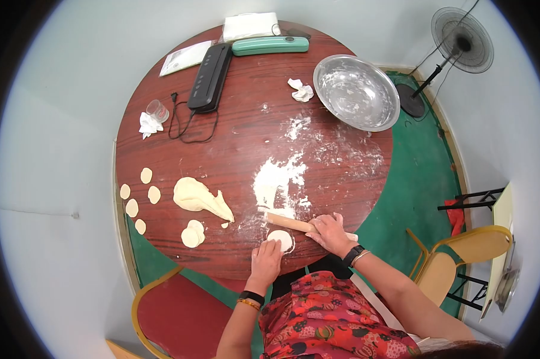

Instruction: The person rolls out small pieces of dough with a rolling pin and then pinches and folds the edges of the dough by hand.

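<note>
My right hand (333, 233) is closed around the right part of a wooden rolling pin (288, 222), which lies just above a small round dough disc (280, 240). The fingertips of my left hand (267, 258) rest on the disc's lower left edge, fingers close together. White flour (277, 182) is spread on the table beyond the pin. Left of my hands lie a large lump of dough (193, 195) with a tapering end, a tiny dough piece (225, 225) and a few overlapping dough discs (191, 235).
Several dough discs (154, 195) lie at the round table's left edge. Farther back are a metal bowl (357, 93), a black device (210, 78) with a cord, a green device (270, 46), a cup (157, 110) and crumpled tissues (301, 91). Chairs (183, 314) stand nearby.
</note>
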`<state>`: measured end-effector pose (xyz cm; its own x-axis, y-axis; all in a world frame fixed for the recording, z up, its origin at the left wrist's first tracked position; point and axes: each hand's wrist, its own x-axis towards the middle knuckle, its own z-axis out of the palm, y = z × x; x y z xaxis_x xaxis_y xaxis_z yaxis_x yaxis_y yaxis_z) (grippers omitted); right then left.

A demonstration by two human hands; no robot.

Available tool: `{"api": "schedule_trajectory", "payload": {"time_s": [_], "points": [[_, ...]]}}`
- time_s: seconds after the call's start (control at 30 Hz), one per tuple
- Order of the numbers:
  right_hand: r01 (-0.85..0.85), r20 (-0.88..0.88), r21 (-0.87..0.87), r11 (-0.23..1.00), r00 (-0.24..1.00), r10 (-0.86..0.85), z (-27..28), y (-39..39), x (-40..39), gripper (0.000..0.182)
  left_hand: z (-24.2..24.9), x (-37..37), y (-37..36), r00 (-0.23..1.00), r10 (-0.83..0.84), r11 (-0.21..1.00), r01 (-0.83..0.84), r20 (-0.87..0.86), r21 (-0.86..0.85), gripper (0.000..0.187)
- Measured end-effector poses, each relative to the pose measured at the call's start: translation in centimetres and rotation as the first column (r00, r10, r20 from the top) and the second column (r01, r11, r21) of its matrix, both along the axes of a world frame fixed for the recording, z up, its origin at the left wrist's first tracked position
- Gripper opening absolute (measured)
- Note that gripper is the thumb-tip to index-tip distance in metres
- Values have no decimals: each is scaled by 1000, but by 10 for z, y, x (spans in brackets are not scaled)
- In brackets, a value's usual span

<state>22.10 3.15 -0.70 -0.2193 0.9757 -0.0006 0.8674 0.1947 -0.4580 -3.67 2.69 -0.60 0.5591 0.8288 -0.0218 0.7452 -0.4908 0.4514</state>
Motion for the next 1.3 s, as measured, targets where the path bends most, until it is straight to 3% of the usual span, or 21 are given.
{"api": "schedule_trajectory", "payload": {"time_s": [0.1, 0.2, 0.4, 0.5, 0.67, 0.9, 1.0, 1.1, 1.2, 1.3], "points": [[7, -23, 3, 1000, 1000, -7, 1, -2, -6, 35, -1, 14, -17, 978, 175, 984, -171, -111, 52, 43], [-55, -14, -12, 998, 998, 55, 2, -5, -10, 35, 7, 23, -26, 963, 252, 967, -247, -95, 59, 43], [-194, 21, -31, 981, 981, 194, 3, -19, -13, 37, 9, -3, -23, 988, 109, 988, -120, 107, 98, 47], [-182, 66, -9, 983, 981, 182, 2, -23, -14, 40, 11, -8, -11, 992, 117, 993, -116, -53, 22, 53], [-121, 159, -31, 992, 979, 124, 9, -12, -16, 44, -2, -7, 0, 995, 97, 993, -97, -5, -73, 58], [-32, 152, 29, 999, 988, 27, 1, 10, -18, 41, 2, 7, 52, 996, 87, 992, -89, -30, -88, 57], [89, 116, 56, 994, 989, -96, 4, 26, -21, 41, 7, 16, 80, 984, 67, 988, -88, -166, -125, 57], [-29, 82, 41, 999, 996, 25, 12, 29, -17, 42, 6, 15, 87, 984, 64, 982, -92, -167, -166, 57], [-128, 63, 44, 991, 990, 125, -6, 18, -10, 42, -9, 9, 67, 932, 361, 932, -360, 32, -29, 55], [-57, 32, 82, 995, 998, 55, -9, 10, -9, 39, -22, -4, 38, 796, 548, 835, -536, 257, -123, 53]]}}
